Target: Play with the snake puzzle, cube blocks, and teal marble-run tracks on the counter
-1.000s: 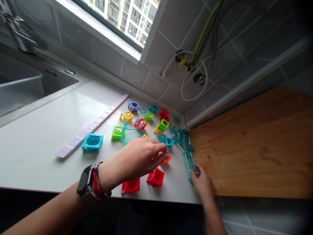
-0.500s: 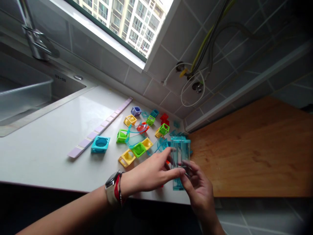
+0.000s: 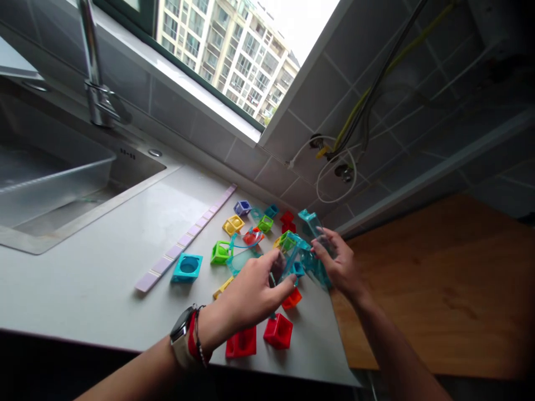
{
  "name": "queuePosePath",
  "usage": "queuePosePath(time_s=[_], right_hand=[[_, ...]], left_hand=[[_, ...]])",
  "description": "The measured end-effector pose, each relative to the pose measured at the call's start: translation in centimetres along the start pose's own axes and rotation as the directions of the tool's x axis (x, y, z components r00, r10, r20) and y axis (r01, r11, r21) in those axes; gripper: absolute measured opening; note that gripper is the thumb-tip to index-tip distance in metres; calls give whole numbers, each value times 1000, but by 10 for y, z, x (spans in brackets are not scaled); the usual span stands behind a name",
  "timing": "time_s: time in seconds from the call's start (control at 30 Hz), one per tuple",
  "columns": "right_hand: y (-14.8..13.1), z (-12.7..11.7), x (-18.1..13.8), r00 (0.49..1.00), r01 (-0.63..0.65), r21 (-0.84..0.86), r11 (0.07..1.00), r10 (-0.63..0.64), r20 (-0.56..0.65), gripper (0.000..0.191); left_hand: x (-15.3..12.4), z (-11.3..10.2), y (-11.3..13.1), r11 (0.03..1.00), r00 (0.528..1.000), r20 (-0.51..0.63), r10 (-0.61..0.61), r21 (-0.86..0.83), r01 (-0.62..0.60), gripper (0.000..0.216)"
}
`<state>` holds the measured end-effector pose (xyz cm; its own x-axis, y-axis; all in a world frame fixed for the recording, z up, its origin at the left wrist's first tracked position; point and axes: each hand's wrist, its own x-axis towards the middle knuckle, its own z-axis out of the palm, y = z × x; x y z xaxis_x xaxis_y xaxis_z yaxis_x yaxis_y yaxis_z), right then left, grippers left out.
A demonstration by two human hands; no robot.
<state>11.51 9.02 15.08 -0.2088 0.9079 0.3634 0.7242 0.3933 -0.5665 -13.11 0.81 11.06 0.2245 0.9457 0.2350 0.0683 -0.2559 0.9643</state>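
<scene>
My left hand [image 3: 251, 292] hovers over the white counter [image 3: 96, 278] with thumb and fingers closed on a clear turquoise tube piece [image 3: 292, 257]. My right hand [image 3: 340, 264] is raised beside it and grips a second clear turquoise tube [image 3: 312, 224] that points up and left. Under and around both hands lie several small hollow toy blocks: two red ones [image 3: 261, 337] near the front edge, an orange one [image 3: 291, 299], green ones [image 3: 219, 252], yellow ones [image 3: 232, 225], a purple one [image 3: 241, 208]. A turquoise square block with a round hole [image 3: 186, 268] sits to the left.
A pale purple segmented strip [image 3: 188, 234] lies diagonally on the counter. A steel sink [image 3: 62, 184] and tap [image 3: 98, 83] are at the left. A wooden board [image 3: 443, 284] lies to the right. Cables and hoses [image 3: 338, 161] hang on the tiled wall below the window.
Both hands held one clear tube upright between them; now they have moved apart, each with a clear turquoise piece, the right hand further back. The camera has tilted up.
</scene>
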Motion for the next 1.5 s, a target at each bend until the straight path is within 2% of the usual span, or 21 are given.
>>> queuePosePath(time_s=[0.07,0.13,0.27,0.4,0.57,0.67,0.77,0.93,0.97,1.03,1.13,1.2,1.27,1.37,1.43,1.5], right_hand=[[25,10,44,999,33,-112,993,-37,-32,50],[51,26,88,1000,28,-277,960,-23,20,48],[96,65,153,994,-6,-360,933,44,99,37],[126,97,181,981,-19,-402,915,95,168,36],[140,119,182,965,20,-424,906,93,244,46],[134,117,177,963,56,-428,902,64,261,57],[116,101,172,965,111,-421,900,4,262,59],[50,53,141,938,267,-361,894,-155,309,36],[33,43,129,917,314,-328,891,-195,348,32],[-2,26,100,838,463,-213,860,-346,421,37],[-47,8,59,713,639,-187,747,-482,510,50],[-65,0,42,646,699,-167,695,-514,564,40],[-70,-5,38,615,722,-170,671,-509,602,25],[-59,-11,52,645,702,-209,680,-483,592,16],[-44,-11,69,703,658,-219,721,-483,522,16],[-30,-7,86,767,598,-203,775,-481,424,16]], left_hand=[[0,-3,1,1000,1000,1,-10,3,10,21],[0,-4,2,1000,999,31,-23,-9,24,21],[0,-4,1,999,993,110,-46,-3,46,21],[2,-6,-3,996,987,138,-85,42,79,20],[8,-7,-10,992,987,100,-127,11,126,20],[11,-7,-12,990,988,62,-139,-18,140,26],[12,-7,-13,991,990,48,-130,-37,132,36],[13,-8,-17,983,985,69,-158,-83,164,49],[13,-8,-18,982,985,62,-159,-92,164,51],[14,-8,-20,985,990,25,-140,-101,142,53],[15,-7,-22,990,993,3,-116,-86,116,53],[14,-6,-21,988,992,39,-123,-95,126,55],[12,-5,-20,976,986,95,-135,-162,149,57],[11,-4,-20,892,960,218,-175,-377,249,62],[13,-4,-22,782,935,291,-204,-526,335,66],[14,-3,-25,694,925,319,-205,-619,367,67]])
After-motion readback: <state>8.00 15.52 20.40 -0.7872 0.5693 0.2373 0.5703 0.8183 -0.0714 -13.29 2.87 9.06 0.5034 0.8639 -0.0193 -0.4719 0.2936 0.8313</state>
